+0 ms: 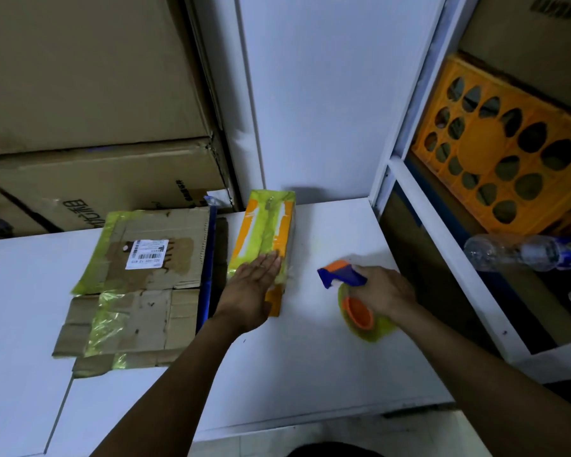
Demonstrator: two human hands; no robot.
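Observation:
An orange box (264, 222) sealed with yellow-green tape lies lengthwise on the white table (310, 357). My left hand (251, 288) rests flat on its near end, fingers straight. To the right, my right hand (383, 291) grips a tape dispenser (353, 298) with a blue and orange head and a roll of yellow-green tape on an orange core. The dispenser sits low over the table, apart from the box.
A flattened cardboard box (139, 285) with yellow-green tape and a shipping label lies to the left. Large cartons (89, 127) are stacked behind it. On the right stands a white shelf frame (442, 252) with an orange crate (505, 153) and a plastic bottle (524, 252).

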